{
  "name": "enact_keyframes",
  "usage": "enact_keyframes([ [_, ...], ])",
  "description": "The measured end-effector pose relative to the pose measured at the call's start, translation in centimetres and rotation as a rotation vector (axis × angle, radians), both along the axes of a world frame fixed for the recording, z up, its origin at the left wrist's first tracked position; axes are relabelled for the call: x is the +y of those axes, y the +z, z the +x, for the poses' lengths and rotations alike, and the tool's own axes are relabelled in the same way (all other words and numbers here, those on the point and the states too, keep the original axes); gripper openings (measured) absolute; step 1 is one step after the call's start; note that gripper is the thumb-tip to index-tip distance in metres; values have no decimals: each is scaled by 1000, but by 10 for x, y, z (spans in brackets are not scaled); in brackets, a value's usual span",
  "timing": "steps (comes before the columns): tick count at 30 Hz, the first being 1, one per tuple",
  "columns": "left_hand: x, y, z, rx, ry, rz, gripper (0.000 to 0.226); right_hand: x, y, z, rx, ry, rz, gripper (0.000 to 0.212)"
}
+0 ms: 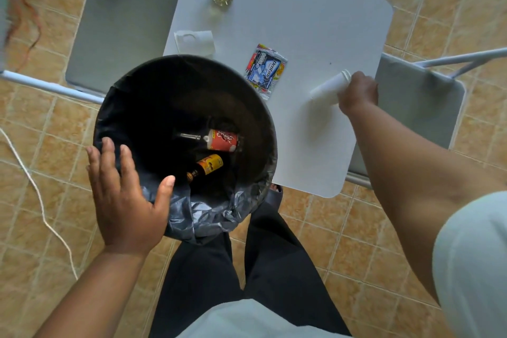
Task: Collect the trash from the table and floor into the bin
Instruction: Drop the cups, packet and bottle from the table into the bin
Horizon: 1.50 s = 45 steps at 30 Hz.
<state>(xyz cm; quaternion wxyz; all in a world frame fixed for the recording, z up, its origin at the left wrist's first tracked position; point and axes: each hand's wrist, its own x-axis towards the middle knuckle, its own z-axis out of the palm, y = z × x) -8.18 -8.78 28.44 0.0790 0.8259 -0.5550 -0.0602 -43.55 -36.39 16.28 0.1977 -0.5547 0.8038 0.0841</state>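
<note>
bin | right hand grips white cup; left hand open

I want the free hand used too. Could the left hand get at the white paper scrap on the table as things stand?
Probably yes. The left hand is open and empty at the bin rim, and the white paper scrap lies uncovered just past the bin's far edge; it would only have to reach across the open bin.

Left hand is flat and open, fingers spread, palm down. Right hand is stretched out forward with its fingers curled closed.
</note>
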Motion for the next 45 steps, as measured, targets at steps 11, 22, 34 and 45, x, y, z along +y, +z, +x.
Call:
enact_keyframes([
  [11,-1,4,2,4,20,74,83,96,165,105,-718,139,-826,15],
  [22,-1,7,4,0,-11,144,85,161,144,200,-340,925,-47,29],
  [34,-29,13,36,22,-95,118,87,45,170,261,-609,814,-419,24],
  [45,-32,-2,38,16,-106,71,84,-94,48,357,168,1419,132,59],
])
